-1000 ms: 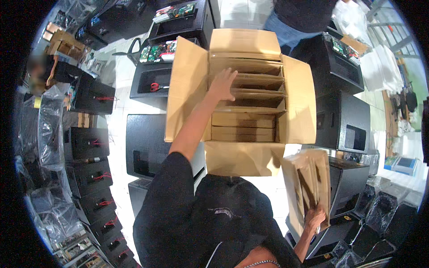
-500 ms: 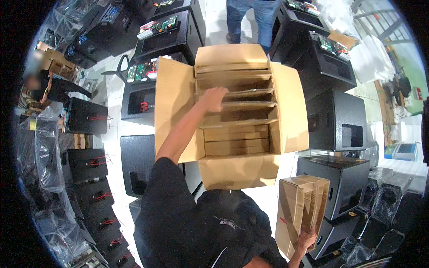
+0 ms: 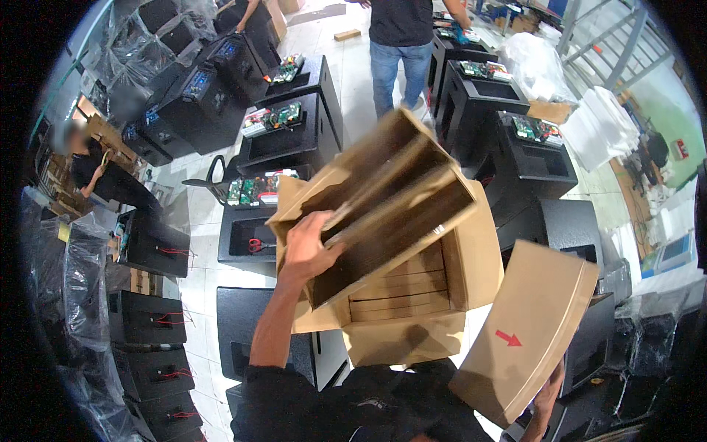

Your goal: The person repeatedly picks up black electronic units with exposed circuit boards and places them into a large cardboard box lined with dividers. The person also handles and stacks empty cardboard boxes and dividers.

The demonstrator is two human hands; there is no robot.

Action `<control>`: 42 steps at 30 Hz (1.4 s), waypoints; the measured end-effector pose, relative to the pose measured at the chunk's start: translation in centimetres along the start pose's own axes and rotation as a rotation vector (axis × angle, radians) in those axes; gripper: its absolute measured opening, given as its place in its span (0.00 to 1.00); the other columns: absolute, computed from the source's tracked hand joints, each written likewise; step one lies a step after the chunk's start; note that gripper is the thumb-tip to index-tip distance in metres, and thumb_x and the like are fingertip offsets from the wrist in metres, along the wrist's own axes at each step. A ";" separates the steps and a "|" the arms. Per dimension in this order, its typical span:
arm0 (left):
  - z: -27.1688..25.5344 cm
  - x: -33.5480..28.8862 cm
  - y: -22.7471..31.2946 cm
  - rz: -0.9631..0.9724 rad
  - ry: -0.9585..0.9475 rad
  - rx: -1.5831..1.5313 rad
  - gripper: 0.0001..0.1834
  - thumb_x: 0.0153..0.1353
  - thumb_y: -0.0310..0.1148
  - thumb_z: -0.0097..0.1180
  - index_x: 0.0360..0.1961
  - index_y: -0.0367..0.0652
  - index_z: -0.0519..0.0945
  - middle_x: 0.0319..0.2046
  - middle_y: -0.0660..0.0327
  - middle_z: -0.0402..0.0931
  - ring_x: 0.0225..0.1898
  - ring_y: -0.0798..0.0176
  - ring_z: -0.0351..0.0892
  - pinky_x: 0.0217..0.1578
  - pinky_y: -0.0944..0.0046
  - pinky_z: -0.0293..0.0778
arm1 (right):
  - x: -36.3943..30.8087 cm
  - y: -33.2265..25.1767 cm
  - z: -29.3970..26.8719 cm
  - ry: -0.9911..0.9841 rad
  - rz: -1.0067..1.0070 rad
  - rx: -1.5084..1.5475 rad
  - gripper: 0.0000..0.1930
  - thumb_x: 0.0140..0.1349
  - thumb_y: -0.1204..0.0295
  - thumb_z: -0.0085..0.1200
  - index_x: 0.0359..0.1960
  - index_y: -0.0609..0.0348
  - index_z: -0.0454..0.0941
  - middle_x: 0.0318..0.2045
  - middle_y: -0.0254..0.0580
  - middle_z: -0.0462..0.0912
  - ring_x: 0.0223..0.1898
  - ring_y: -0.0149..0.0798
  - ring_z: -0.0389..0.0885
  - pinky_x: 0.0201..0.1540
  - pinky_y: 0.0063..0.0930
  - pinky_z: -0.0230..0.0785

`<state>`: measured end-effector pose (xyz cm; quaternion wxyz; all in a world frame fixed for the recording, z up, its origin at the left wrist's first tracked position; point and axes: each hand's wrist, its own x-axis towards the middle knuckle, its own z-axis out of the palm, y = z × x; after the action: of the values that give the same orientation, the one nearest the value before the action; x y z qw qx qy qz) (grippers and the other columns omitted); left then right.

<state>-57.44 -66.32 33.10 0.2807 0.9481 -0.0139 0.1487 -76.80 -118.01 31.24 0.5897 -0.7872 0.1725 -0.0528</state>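
Observation:
My left hand (image 3: 308, 247) grips a cardboard divider insert (image 3: 368, 166) by its near left edge. The insert is tilted, raised above a large open carton (image 3: 403, 342) whose flaps are spread out. Folded cardboard layers (image 3: 401, 287) show at the bottom of that carton. On the right, my right hand (image 3: 546, 396) holds a long brown cardboard box (image 3: 526, 324) from its lower right side. A red arrow marks the face of this box. The fingers of my right hand are mostly hidden behind it.
Black cabinets (image 3: 291, 140) with circuit boards (image 3: 272, 118) on top stand in rows ahead, left and right. Red-handled scissors (image 3: 255, 244) lie in one cabinet's recess. A person in jeans (image 3: 398, 70) stands ahead; another (image 3: 110, 177) is at left. Plastic-wrapped items (image 3: 85, 272) line the left side.
My left hand has lifted the divider insert up out of the carton and tilted it. The cardboard box in my right hand has risen and turned, its arrow face now up.

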 end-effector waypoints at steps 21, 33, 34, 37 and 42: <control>3.7 -14.8 18.1 -0.829 0.435 0.132 0.29 0.36 0.29 0.67 0.42 0.27 0.74 0.32 0.42 0.80 0.35 0.50 0.81 0.41 0.58 0.74 | 26.5 4.4 7.2 -0.848 0.180 0.361 0.26 0.62 0.73 0.50 0.62 0.65 0.58 0.53 0.48 0.73 0.55 0.40 0.71 0.58 0.33 0.63; 3.6 -18.7 21.4 -0.893 0.594 0.271 0.28 0.32 0.22 0.67 0.42 0.33 0.75 0.32 0.41 0.79 0.37 0.42 0.80 0.41 0.54 0.73 | 27.6 0.2 14.5 -1.017 -0.219 -0.207 0.24 0.62 0.71 0.51 0.57 0.67 0.61 0.49 0.61 0.75 0.54 0.51 0.74 0.56 0.39 0.64; 3.5 -18.5 21.9 -0.969 0.620 0.227 0.29 0.31 0.21 0.68 0.41 0.33 0.74 0.31 0.42 0.79 0.36 0.41 0.80 0.41 0.54 0.72 | 28.5 1.2 15.7 -1.000 -0.258 -0.133 0.24 0.62 0.70 0.52 0.57 0.67 0.60 0.48 0.60 0.76 0.52 0.51 0.75 0.54 0.39 0.65; 4.6 -17.7 21.7 -0.973 0.637 0.268 0.29 0.30 0.22 0.68 0.39 0.32 0.74 0.30 0.41 0.78 0.35 0.41 0.79 0.41 0.54 0.72 | 31.2 0.2 17.4 -1.067 -0.055 0.185 0.29 0.62 0.71 0.52 0.62 0.68 0.56 0.51 0.54 0.74 0.53 0.41 0.73 0.56 0.34 0.65; 5.7 -14.1 20.3 -1.025 0.613 0.245 0.30 0.28 0.23 0.67 0.39 0.30 0.73 0.30 0.40 0.78 0.34 0.42 0.78 0.41 0.54 0.72 | 40.2 2.2 23.2 -0.934 -0.243 0.127 0.31 0.62 0.73 0.51 0.64 0.69 0.52 0.54 0.53 0.72 0.54 0.41 0.72 0.57 0.31 0.63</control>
<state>-71.58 -87.28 35.23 0.1968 0.7733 0.5430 0.2614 -33.06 -110.83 17.39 0.6403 -0.7038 -0.2074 0.2271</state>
